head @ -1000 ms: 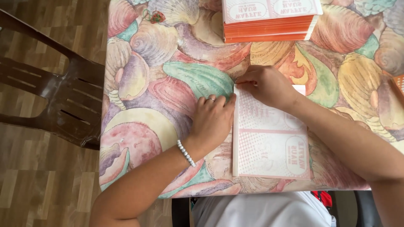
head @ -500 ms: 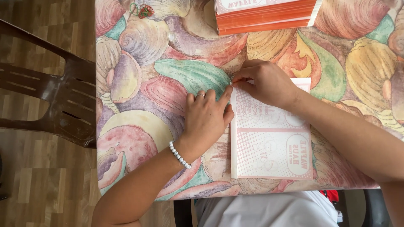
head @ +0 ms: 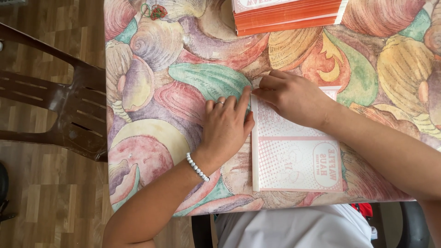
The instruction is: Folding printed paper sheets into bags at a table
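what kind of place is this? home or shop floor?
Probably a home or small informal workspace: a table under a seashell-print cloth, a brown plastic chair on wood-look flooring, and a stack of orange-edged flat packs.

Open tablecloth (head: 183,55) left of both hands; orange stack (head: 289,16) ahead, brown chair (head: 59,110) beyond the table's left edge.

Left hand (head: 226,128) and right hand (head: 291,96) press flat pink paper bag (head: 296,158)
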